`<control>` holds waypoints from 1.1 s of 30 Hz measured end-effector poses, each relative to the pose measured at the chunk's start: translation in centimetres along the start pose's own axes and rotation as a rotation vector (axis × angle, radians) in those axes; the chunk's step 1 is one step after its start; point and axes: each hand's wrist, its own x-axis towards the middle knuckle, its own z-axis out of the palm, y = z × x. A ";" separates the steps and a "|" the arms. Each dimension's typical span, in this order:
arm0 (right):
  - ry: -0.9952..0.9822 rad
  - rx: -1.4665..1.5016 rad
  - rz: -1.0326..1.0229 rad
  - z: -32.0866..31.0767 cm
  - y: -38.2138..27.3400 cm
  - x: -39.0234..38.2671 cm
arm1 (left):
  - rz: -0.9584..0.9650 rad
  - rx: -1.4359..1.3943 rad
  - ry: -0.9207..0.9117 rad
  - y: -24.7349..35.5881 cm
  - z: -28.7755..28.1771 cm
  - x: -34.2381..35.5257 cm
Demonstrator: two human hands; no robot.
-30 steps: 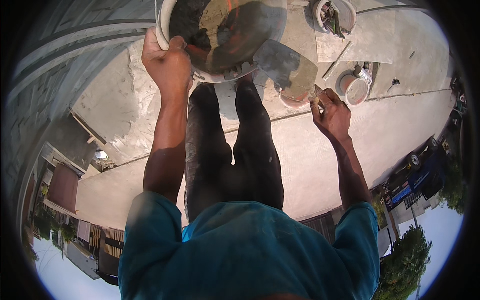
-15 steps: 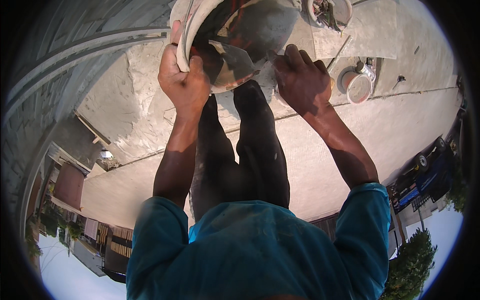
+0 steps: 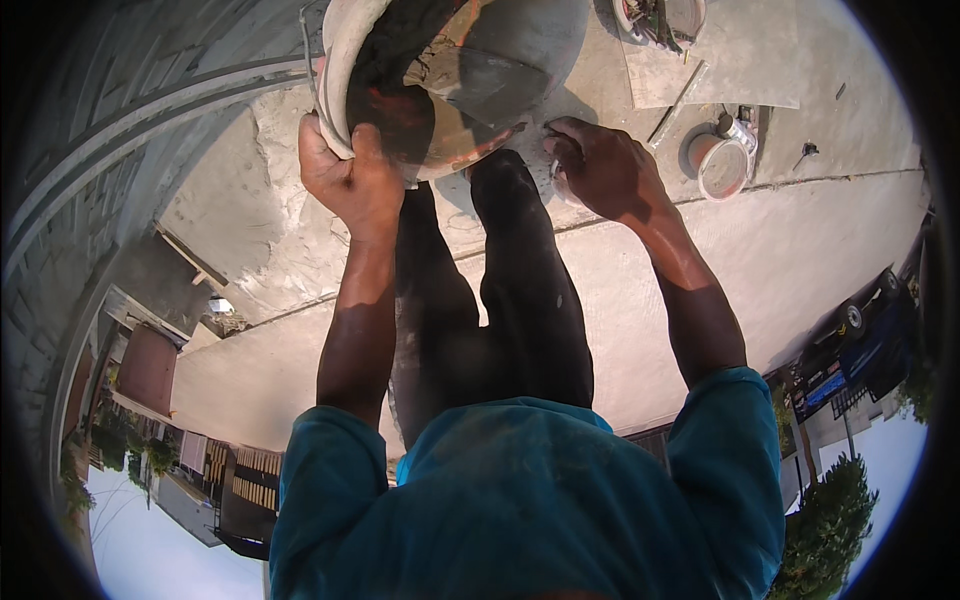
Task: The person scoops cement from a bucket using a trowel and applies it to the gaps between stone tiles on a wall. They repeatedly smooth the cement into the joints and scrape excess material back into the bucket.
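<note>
My left hand [image 3: 350, 185] is closed around the thick pale rim of a tilted bucket [image 3: 345, 60] at the top of the view. A thin handle [image 3: 309, 65] curves along the rim's outer side. Inside, the bucket is dark, with orange patches and grey smears; part of it lies beyond the upper edge. My right hand [image 3: 610, 170] is near the bucket's right side, fingers curled inward. Whatever it may grip is hidden. Partly behind that hand, a pale round container [image 3: 564, 185] stands on the ground.
On the right are a small bucket [image 3: 722, 170], a can-like object [image 3: 732, 128] and a long flat strip [image 3: 680, 105]. A container of debris [image 3: 660, 20] stands farther off. A wall [image 3: 150, 120] rises on the left. My legs [image 3: 525, 260] are below the bucket.
The bucket and my left hand have shifted left, and the bucket's opening has turned slightly. My right hand has moved a little down and to the right, away from the bucket's edge.
</note>
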 end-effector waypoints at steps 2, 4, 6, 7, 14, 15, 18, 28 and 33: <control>0.045 -0.026 -0.091 -0.1 -0.4 -0.6 | 0.011 0.059 -0.021 -0.2 -0.1 0.1; 0.058 -0.109 -0.128 -0.9 -1.8 -0.9 | 0.023 0.093 -0.033 -0.4 0.1 0.1; 0.129 -0.310 -0.144 0.5 -3.1 -0.4 | 0.036 0.088 -0.048 -0.7 0.5 0.3; 0.161 -0.410 -0.147 0.9 -3.4 -0.3 | 0.021 0.123 -0.066 -1.0 0.6 0.5; 0.298 -0.398 -0.163 0.0 -4.6 0.9 | 0.005 0.102 -0.157 -2.8 0.0 2.2; 0.281 -0.591 -0.184 1.7 -4.2 1.8 | 0.036 0.112 -0.185 -3.0 0.1 2.6; 0.395 -0.561 -0.155 0.9 -3.8 0.6 | -0.021 -0.050 -0.173 -2.9 -0.9 2.7; 0.533 -0.387 -0.099 7.0 -3.8 3.6 | -0.032 0.025 -0.273 -4.3 -0.5 4.5; 0.431 -0.081 0.061 7.3 -4.3 4.3 | -0.074 -0.048 -0.272 -4.5 0.4 4.5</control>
